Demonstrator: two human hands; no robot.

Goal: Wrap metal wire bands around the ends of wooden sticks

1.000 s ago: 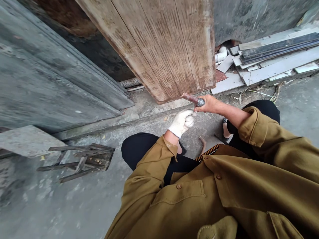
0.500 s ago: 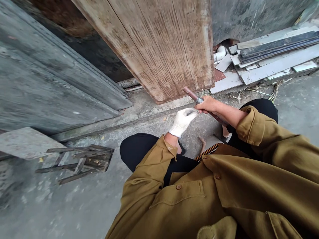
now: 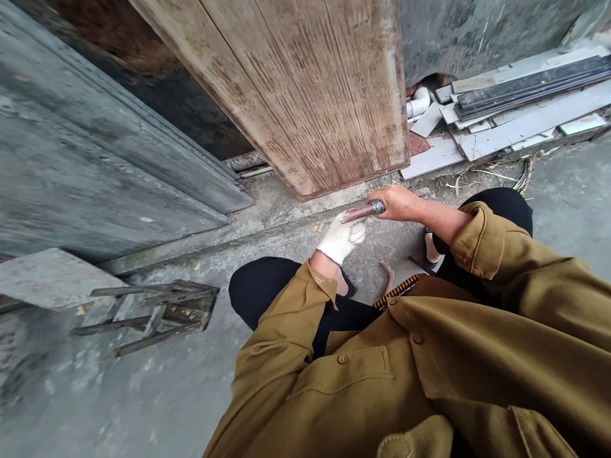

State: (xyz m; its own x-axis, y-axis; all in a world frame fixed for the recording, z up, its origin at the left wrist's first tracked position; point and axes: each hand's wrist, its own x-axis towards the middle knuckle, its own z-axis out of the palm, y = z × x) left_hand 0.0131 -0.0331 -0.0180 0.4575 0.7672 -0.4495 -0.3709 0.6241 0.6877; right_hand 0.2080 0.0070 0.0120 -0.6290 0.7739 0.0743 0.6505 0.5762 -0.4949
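Observation:
My bare right hand (image 3: pixel 400 204) is closed around a brown wooden stick (image 3: pixel 359 212), held nearly level. Grey wire (image 3: pixel 378 207) is wound in a tight coil around the stick, right beside my right fingers. The stick's left end lies over my left hand (image 3: pixel 340 238), which wears a white knitted glove. Its fingers are curled shut, and what they pinch, if anything, is hidden or too thin to make out. A short bent piece of wood (image 3: pixel 387 275) lies on the ground between my feet.
A weathered plank panel (image 3: pixel 329 95) leans ahead of me. Stacked boards and tile strips (image 3: pixel 520 108) lie by the wall at right, near a white pipe elbow (image 3: pixel 420 102). On the left, a wooden stool (image 3: pixel 157 312) lies tipped over beside a grey slab (image 3: pixel 55 277).
The stick has swung from slanting up and away to nearly level, its end now pointing left over the glove. My left hand has shifted slightly left and down, turning under the stick.

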